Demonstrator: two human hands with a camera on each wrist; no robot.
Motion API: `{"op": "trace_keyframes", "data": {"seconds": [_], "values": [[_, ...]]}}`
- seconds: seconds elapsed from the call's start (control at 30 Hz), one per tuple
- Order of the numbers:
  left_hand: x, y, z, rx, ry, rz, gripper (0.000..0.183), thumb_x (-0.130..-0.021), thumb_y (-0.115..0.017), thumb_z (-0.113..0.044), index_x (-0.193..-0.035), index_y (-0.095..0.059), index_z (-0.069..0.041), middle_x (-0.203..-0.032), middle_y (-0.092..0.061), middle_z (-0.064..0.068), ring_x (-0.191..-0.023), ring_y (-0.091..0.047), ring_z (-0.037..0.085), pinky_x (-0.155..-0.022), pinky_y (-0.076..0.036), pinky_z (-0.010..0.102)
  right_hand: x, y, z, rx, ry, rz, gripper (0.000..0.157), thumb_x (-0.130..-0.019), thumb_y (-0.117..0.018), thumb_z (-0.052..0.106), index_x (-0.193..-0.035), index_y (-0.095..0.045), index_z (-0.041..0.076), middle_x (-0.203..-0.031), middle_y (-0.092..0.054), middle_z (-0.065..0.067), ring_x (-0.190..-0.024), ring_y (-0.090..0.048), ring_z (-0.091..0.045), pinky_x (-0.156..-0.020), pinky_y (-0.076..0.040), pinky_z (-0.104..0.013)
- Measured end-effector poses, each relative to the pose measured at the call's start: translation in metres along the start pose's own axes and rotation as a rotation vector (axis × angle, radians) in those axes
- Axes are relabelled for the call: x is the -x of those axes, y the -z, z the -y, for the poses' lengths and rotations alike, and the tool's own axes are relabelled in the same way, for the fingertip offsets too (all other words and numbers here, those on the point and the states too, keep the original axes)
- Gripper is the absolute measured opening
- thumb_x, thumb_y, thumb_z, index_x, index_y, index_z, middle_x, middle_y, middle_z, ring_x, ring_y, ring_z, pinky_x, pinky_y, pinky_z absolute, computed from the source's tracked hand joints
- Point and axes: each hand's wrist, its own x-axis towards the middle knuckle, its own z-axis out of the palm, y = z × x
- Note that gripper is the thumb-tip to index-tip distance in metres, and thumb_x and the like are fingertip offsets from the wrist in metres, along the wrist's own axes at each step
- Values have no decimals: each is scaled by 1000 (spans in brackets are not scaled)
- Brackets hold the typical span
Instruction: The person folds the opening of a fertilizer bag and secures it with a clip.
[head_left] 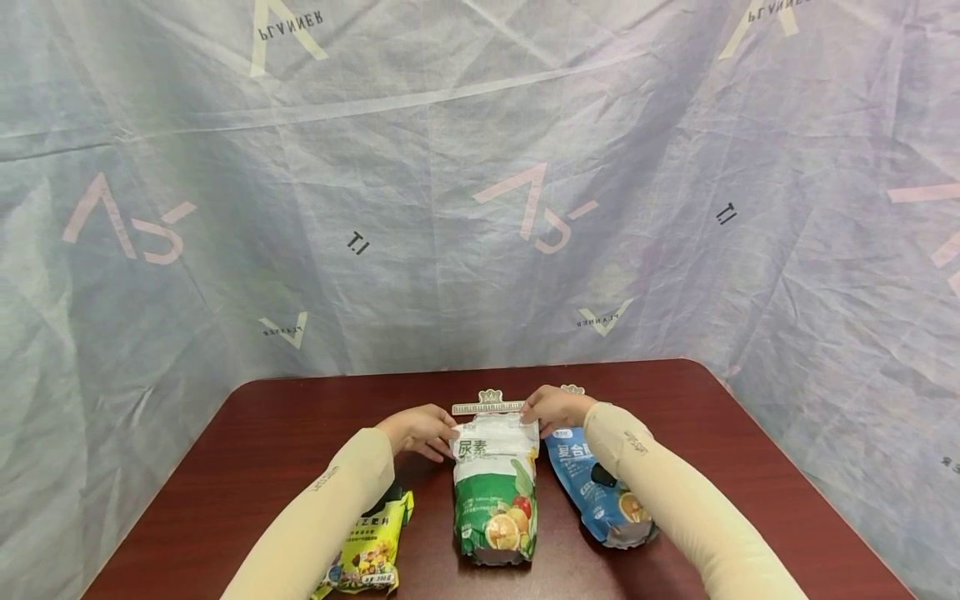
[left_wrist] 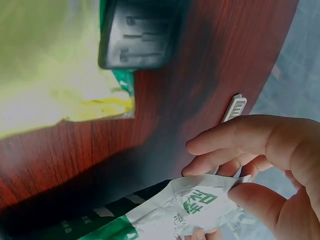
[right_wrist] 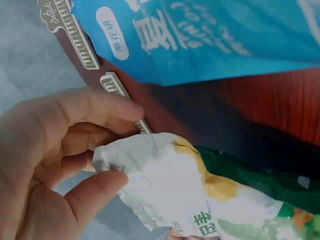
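A white and green bag point(head_left: 487, 475) with fruit printed on it lies in the middle of the table, its top end away from me. My left hand point(head_left: 420, 432) pinches its upper left corner between thumb and fingers. The upper right corner is pinched by my right hand point(head_left: 558, 407). In the left wrist view, the thumb presses on the bag's white top edge point(left_wrist: 200, 200). Just beyond that edge lies a pale strip point(head_left: 489, 407) with ruler-like marks and a crown-shaped ornament, partly covered by my right hand in the head view.
A blue bag point(head_left: 581, 479) lies to the right, partly under my right forearm; a second marked strip point(right_wrist: 77, 40) is at its top. To the left is a yellow bag point(head_left: 371, 550) with a black object point(left_wrist: 142, 35) at its top end. A grey cloth point(head_left: 450, 250) hangs behind the table.
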Motion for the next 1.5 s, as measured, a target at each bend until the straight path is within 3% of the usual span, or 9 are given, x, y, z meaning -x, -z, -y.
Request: {"op": "trace_keyframes", "data": {"seconds": [0.5,0.73,0.93,1.2,1.4,1.5], "values": [[12,5,-1,77,-42,21,13,-101,-54,-2,-111,-56,5,-96,-65,16,-77,-67,23,-75,-58,41,17,2,4,-88,42,-9,19,-99,-59,6,-112,-63,-7,-103,-63,-15,-78,-64,-21,-82,-56,-44],[18,6,-3,102,-65,23,11,-100,-55,-4,-109,-57,3,-96,-63,15,-76,-66,23,-75,-58,40,27,3,6,-120,81,-9,26,-101,-57,8,-121,-59,-9,-123,-57,-20,-73,-52,-18,-81,-57,-43],[25,6,-5,103,-102,32,11,-101,-55,-5,-108,-57,2,-96,-64,14,-80,-67,23,-78,-57,44,39,3,9,-119,104,-15,31,-101,-57,10,-126,-58,-9,-131,-54,-24,-82,-56,-20,-83,-56,-46],[33,7,-3,125,-136,48,8,-101,-56,-7,-106,-57,-1,-91,-63,10,-80,-67,22,-76,-57,43,48,4,10,-118,141,-9,28,-102,-57,13,-122,-61,-6,-133,-53,-21,-95,-57,-22,-80,-56,-41],[39,8,-4,125,-156,72,8,-101,-56,-8,-105,-56,-1,-90,-63,9,-82,-67,22,-77,-57,45,60,3,10,-157,201,20,25,-102,-59,19,-114,-65,-1,-153,-31,-30,-108,-56,-20,-78,-56,-39],[42,8,-4,123,-158,79,9,-101,-56,-9,-106,-57,-1,-91,-65,8,-81,-67,20,-76,-57,45,62,2,8,-192,200,26,21,-102,-59,18,-109,-66,0,-158,-22,-28,-122,-52,-27,-76,-55,-38]]}}
